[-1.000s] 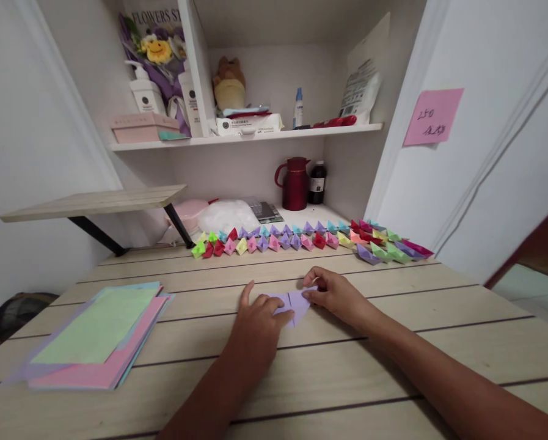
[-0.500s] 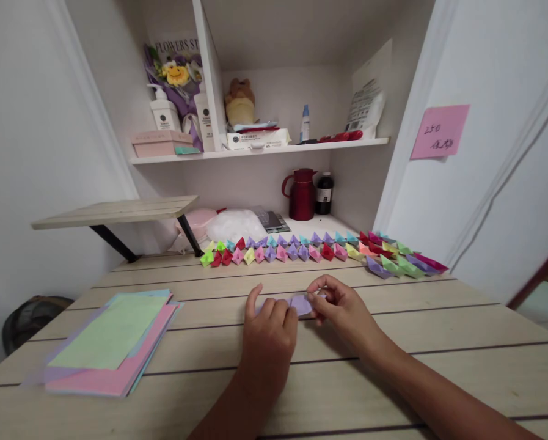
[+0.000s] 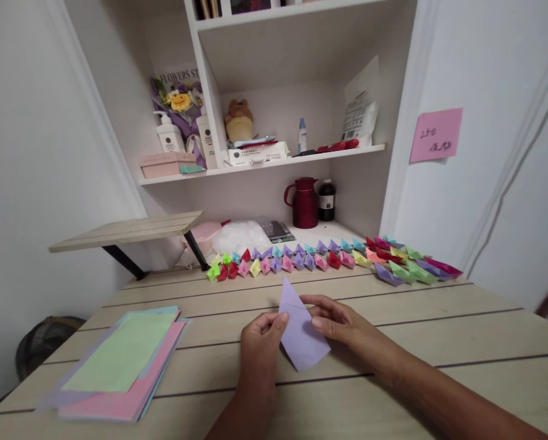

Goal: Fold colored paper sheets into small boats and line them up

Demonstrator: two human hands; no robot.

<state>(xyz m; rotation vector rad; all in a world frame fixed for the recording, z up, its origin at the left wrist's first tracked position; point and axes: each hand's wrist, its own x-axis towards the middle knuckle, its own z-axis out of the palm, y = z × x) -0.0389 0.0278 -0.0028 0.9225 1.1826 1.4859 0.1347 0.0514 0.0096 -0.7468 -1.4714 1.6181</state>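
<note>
On inspection from my remote post, I find the purple paper (image 3: 303, 339) between the two hands, tilted over the table (image 3: 209, 348) with one sharp point uppermost; whether its lower corner touches the wood I cannot tell. It appears to be folded, though the layers at its back are hidden from me. The left hand (image 3: 261, 337) pinches the left edge, thumb against bent fingers, with the gap narrow. The right hand (image 3: 344, 322) holds the opposite edge, thumb at the near face and fingers partly concealed behind; I note a looser hold here. I judge the step in hand to be turning or adjusting a piece midway through folding. In my judgement the next move calls for a settled two-sided grip, edges brought true and light pressure, since thin paper may crease off line. Beyond the hands, and well apart from them, stand rows of folded paper boats (image 3: 287, 264) in several colours. At the left lies a stack of coloured sheets (image 3: 118, 357), a green one on top. Further back I record a red jug (image 3: 305, 205) beside a dark bottle (image 3: 327, 201).
</note>
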